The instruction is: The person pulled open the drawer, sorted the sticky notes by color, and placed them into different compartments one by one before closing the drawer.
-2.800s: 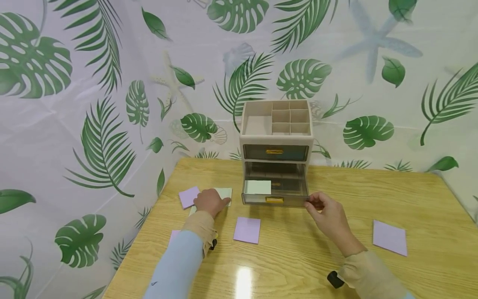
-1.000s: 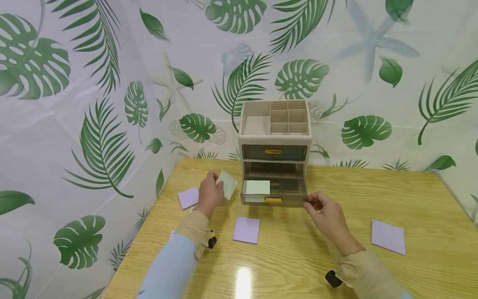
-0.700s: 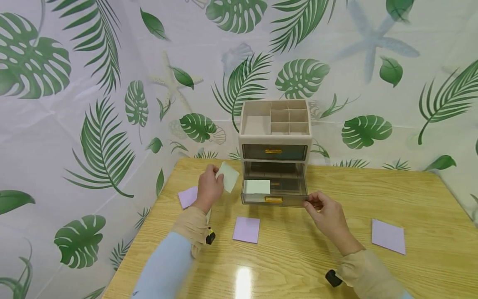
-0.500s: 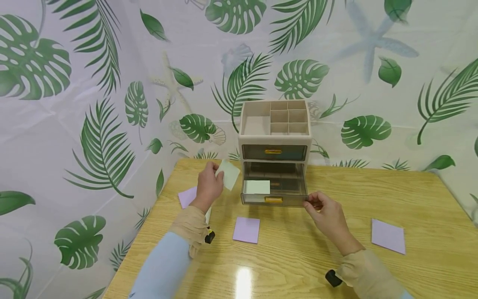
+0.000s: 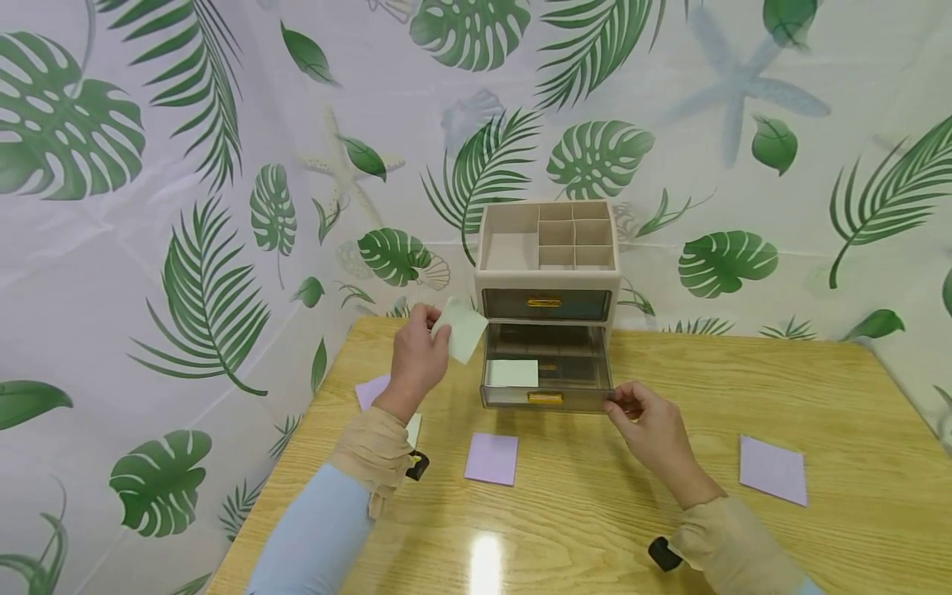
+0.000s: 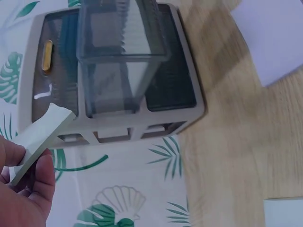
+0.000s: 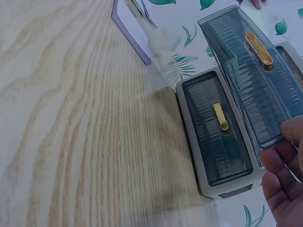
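A beige desk organizer stands at the table's far edge, its lower drawer pulled out. A pale green note pad lies in the drawer's left part. My left hand pinches another pale green pad in the air, just left of the organizer and above the drawer's level. In the left wrist view that pad sticks out from my fingers in front of the organizer. My right hand grips the drawer's front right corner; its fingers touch the drawer.
Purple pads lie on the wooden table: one in front of the drawer, one at the right, one at the left. A pale pad shows under my left wrist. A leaf-print curtain hangs behind.
My left hand picked the pale green pad up off the table and raised it up and right, toward the organizer. My right hand has stayed on the drawer's corner.
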`<action>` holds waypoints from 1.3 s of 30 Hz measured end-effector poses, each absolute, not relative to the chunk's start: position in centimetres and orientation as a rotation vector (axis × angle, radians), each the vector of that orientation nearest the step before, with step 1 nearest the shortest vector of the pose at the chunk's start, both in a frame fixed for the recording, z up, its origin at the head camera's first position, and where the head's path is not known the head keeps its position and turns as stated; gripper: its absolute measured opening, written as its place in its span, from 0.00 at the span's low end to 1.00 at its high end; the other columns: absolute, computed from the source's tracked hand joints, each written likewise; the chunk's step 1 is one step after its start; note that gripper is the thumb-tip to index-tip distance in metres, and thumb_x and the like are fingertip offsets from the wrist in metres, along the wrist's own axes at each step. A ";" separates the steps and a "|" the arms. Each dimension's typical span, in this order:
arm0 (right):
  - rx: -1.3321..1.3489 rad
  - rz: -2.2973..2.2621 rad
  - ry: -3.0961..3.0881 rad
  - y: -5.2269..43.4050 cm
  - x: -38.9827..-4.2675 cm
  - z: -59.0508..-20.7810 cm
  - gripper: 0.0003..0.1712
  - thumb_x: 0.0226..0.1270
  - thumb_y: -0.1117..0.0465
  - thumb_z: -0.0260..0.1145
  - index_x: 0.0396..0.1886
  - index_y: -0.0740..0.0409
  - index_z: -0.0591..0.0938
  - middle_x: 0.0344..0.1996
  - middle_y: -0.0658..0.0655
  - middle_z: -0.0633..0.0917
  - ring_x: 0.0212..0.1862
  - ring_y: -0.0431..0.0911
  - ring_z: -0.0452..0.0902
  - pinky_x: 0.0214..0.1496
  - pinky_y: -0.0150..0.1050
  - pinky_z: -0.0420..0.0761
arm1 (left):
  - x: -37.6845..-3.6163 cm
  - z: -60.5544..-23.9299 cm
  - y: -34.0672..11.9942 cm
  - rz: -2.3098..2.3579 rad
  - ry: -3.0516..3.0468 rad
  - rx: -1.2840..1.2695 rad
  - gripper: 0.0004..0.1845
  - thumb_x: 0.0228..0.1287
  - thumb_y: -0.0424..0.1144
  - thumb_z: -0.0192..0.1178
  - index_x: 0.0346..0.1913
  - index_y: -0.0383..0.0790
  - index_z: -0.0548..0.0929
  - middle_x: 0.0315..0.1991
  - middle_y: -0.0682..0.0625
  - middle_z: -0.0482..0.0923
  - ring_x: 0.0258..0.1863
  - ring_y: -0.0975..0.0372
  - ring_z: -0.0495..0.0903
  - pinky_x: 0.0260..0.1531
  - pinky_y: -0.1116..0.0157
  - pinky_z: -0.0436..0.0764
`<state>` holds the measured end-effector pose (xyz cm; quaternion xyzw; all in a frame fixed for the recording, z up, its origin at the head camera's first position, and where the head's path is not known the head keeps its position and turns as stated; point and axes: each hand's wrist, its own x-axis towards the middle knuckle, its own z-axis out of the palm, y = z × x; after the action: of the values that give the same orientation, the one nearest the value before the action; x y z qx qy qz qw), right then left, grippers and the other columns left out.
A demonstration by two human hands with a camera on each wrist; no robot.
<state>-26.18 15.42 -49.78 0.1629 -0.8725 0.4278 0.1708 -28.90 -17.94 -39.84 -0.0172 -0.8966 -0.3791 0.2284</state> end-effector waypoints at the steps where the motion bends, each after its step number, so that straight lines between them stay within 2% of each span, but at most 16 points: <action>1: 0.462 1.212 -2.480 15.4 -26.2 -49.8 0.04 0.65 0.61 0.67 0.36 0.56 0.80 0.31 0.50 0.83 0.32 0.42 0.78 0.33 0.29 0.78 | -28.8 -39.6 -17.7 -1.050 -2.465 -0.059 0.08 0.68 0.34 0.57 0.46 0.35 0.73 0.35 0.44 0.77 0.33 0.53 0.78 0.34 0.58 0.77; 6: 0.464 1.206 -2.480 15.5 -26.3 -49.9 0.04 0.66 0.61 0.67 0.36 0.56 0.80 0.32 0.50 0.83 0.33 0.42 0.79 0.34 0.29 0.78 | -28.5 -38.7 -16.8 -1.078 -2.468 -0.142 0.08 0.70 0.33 0.55 0.48 0.36 0.74 0.36 0.44 0.79 0.33 0.55 0.79 0.33 0.59 0.79; 13: 0.476 1.213 -2.463 15.5 -26.4 -49.9 0.04 0.65 0.61 0.67 0.36 0.56 0.80 0.31 0.50 0.84 0.32 0.42 0.79 0.33 0.28 0.78 | -28.7 -38.3 -16.0 -1.039 -2.447 -0.308 0.15 0.68 0.30 0.56 0.56 0.39 0.79 0.37 0.44 0.83 0.31 0.58 0.82 0.33 0.61 0.80; 20: 0.460 1.193 -2.478 15.4 -26.4 -49.9 0.04 0.65 0.62 0.68 0.35 0.55 0.80 0.30 0.49 0.83 0.32 0.41 0.78 0.33 0.29 0.77 | -28.9 -38.2 -15.2 -1.042 -2.480 -0.370 0.14 0.67 0.28 0.57 0.54 0.39 0.81 0.48 0.43 0.82 0.43 0.56 0.84 0.38 0.63 0.82; 25: 0.448 1.193 -2.485 15.4 -26.3 -49.8 0.04 0.64 0.62 0.68 0.35 0.55 0.80 0.30 0.49 0.83 0.32 0.41 0.78 0.33 0.30 0.78 | -29.1 -38.2 -14.7 -1.024 -2.485 -0.419 0.14 0.66 0.27 0.57 0.52 0.39 0.82 0.50 0.46 0.82 0.48 0.57 0.82 0.43 0.64 0.81; 29: 0.442 1.185 -2.494 15.5 -26.2 -49.8 0.04 0.65 0.61 0.68 0.35 0.55 0.80 0.30 0.49 0.83 0.32 0.41 0.78 0.33 0.30 0.78 | -29.2 -38.2 -14.3 -0.972 -2.500 -0.474 0.13 0.67 0.28 0.57 0.51 0.41 0.82 0.49 0.48 0.82 0.42 0.60 0.83 0.40 0.65 0.80; 32: 0.445 1.179 -2.495 15.5 -26.2 -49.8 0.04 0.65 0.61 0.68 0.35 0.55 0.80 0.30 0.49 0.83 0.32 0.41 0.78 0.33 0.30 0.78 | -29.4 -38.2 -14.1 -0.941 -2.524 -0.499 0.13 0.67 0.29 0.57 0.51 0.43 0.83 0.48 0.50 0.83 0.31 0.64 0.81 0.35 0.67 0.79; 34: 0.448 1.177 -2.494 15.6 -26.2 -49.8 0.04 0.65 0.61 0.68 0.35 0.55 0.80 0.30 0.49 0.83 0.32 0.41 0.78 0.33 0.30 0.78 | -29.5 -38.2 -13.9 -0.934 -2.541 -0.512 0.13 0.67 0.29 0.57 0.50 0.44 0.83 0.47 0.51 0.83 0.27 0.64 0.78 0.33 0.67 0.77; 39: 0.453 1.172 -2.489 15.6 -26.3 -49.9 0.04 0.64 0.62 0.68 0.35 0.55 0.80 0.30 0.49 0.83 0.32 0.40 0.77 0.33 0.31 0.78 | -29.9 -38.3 -13.6 -0.882 -2.617 -0.531 0.12 0.67 0.31 0.58 0.50 0.47 0.83 0.46 0.51 0.84 0.30 0.64 0.78 0.33 0.66 0.77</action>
<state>-26.25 15.58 -49.91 0.1598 -0.8788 0.4138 0.1760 -29.94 -13.61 -38.32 -0.1862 -0.9179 -0.3095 0.1641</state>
